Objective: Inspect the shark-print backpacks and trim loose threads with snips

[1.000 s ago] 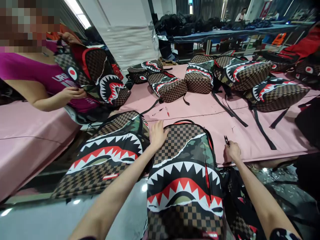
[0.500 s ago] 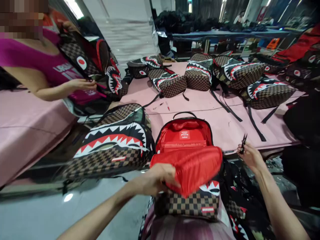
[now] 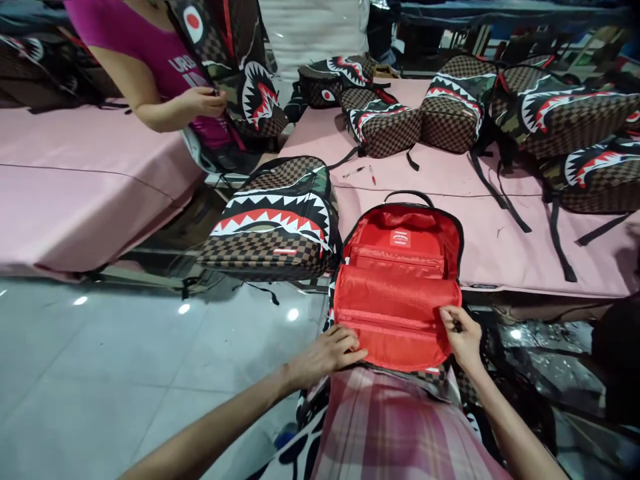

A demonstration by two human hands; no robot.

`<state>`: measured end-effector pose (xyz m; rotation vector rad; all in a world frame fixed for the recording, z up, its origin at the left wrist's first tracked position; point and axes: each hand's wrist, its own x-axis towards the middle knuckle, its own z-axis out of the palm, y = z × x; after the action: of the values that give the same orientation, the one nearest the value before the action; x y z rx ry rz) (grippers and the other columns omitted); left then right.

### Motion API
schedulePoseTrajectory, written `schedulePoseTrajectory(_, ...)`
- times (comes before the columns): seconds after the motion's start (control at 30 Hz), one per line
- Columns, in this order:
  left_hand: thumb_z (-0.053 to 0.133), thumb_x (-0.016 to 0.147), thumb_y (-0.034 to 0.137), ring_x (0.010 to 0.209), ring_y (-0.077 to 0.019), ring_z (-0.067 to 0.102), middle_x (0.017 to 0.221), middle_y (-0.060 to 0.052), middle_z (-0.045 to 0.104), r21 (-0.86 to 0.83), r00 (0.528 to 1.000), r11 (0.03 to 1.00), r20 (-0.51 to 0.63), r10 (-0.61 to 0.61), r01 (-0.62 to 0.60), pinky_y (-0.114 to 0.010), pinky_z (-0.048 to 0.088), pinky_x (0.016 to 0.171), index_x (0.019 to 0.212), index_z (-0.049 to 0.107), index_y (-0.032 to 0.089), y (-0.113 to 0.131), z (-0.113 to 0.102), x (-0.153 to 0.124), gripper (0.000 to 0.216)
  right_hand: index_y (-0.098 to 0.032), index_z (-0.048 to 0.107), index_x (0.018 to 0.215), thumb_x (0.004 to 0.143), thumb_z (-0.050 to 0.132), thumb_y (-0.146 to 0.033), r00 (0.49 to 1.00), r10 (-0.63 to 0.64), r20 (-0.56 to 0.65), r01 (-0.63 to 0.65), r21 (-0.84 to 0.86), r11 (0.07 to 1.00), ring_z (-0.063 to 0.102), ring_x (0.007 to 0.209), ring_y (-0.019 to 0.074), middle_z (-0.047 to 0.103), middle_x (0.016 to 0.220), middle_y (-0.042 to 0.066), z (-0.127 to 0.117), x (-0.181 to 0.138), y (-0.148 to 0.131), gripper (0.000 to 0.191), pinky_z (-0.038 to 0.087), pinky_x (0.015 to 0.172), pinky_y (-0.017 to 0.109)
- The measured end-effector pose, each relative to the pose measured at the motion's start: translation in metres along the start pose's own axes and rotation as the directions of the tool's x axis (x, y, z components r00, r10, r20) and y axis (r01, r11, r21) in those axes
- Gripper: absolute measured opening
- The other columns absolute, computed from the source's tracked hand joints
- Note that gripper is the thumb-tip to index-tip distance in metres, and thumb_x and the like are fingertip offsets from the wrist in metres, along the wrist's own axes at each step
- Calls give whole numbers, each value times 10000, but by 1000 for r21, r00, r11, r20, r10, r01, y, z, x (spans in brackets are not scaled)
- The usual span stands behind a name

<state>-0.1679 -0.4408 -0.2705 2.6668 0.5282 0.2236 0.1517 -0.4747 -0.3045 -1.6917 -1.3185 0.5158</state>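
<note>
An unzipped backpack [image 3: 403, 208] leans on the table edge above my lap, its red lining [image 3: 395, 347] spread toward me. My left hand [image 3: 334, 352] lies on the lower left edge of that lining, fingers stretched over it. At the right edge, my right hand [image 3: 464, 333] has its fingertips on the lining. Dark thread snips [image 3: 457, 325] are held in that hand, mostly hidden by the fingers. Just left of the open bag lies a closed checkered backpack [image 3: 280, 223] with a shark-mouth print.
Several more shark-print backpacks [image 3: 453, 107] lie along the pink table [image 3: 420, 177], straps trailing. A pen [image 3: 354, 172] and a small red item [image 3: 373, 175] lie there too. At the upper left, a co-worker in a magenta shirt [image 3: 145, 50] handles another backpack [image 3: 235, 73].
The front flap, folded and lifted before, is now laid open with its lining showing. My right hand has come left to the flap's edge with the snips. The view has tilted down and left.
</note>
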Motion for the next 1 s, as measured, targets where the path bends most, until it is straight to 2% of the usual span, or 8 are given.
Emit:
schedulePoseTrajectory(0.1,450,888,270,750,-127,563,752,-26,623,-197,977,975,-165,-133,99,-240,440,711,881,649,191,-8,-25,5,214,-175,633,768,775,549,-320,996,49,-78,-43,73,996,520,556,109,615,653,-3,2,-2,12,167,403,534,212)
schedulePoseTrajectory(0.23,398,906,289,820,-125,596,889,-39,665,-293,845,919,-391,-366,262,-225,446,759,971,646,171,-39,-66,69,282,-175,638,769,778,557,-329,996,21,-82,-14,85,996,542,583,118,627,671,6,7,2,9,174,424,557,222)
schedulePoseTrajectory(0.37,341,920,337,974,-161,583,1029,-65,659,-186,928,914,-36,-372,360,-245,404,879,1013,641,144,-76,-70,161,368,-184,647,774,794,527,-343,999,-29,-20,29,43,999,581,635,142,650,703,21,10,-1,3,200,448,597,243)
schedulePoseTrajectory(0.47,236,936,383,889,-173,627,964,-106,680,-79,827,871,363,-429,486,-237,442,796,962,659,99,-82,-49,203,511,-185,650,775,807,503,-361,1000,-19,19,18,59,998,586,643,147,656,723,30,0,-6,4,232,446,596,247)
schedulePoseTrajectory(0.63,243,908,474,999,-287,600,1031,-169,658,31,791,892,450,-415,451,-373,437,840,971,668,110,-60,-21,193,563,-164,651,771,853,411,-421,965,93,245,-118,88,989,386,387,92,464,430,-36,-42,28,-13,361,308,405,216)
schedulePoseTrajectory(0.7,220,913,455,1021,-300,591,1041,-167,655,58,801,901,434,-411,430,-405,430,850,1012,656,135,-47,-20,184,550,-162,658,795,852,410,-427,954,39,298,-39,-8,999,443,438,107,503,477,-20,-46,66,-29,367,355,454,222)
schedulePoseTrajectory(0.87,195,916,453,979,-294,614,996,-152,671,96,809,898,401,-430,429,-409,459,814,994,659,168,-31,-26,173,550,-238,603,1113,861,405,-330,807,-82,585,349,-359,866,580,989,188,635,1104,45,26,164,-59,333,427,816,257)
schedulePoseTrajectory(1.0,218,915,450,953,-286,624,967,-147,678,101,818,875,320,-479,473,-394,464,792,979,662,165,-42,-22,158,531,-262,576,1163,853,434,-332,728,46,684,418,-496,761,601,986,231,644,1108,76,79,179,-54,348,441,785,293)
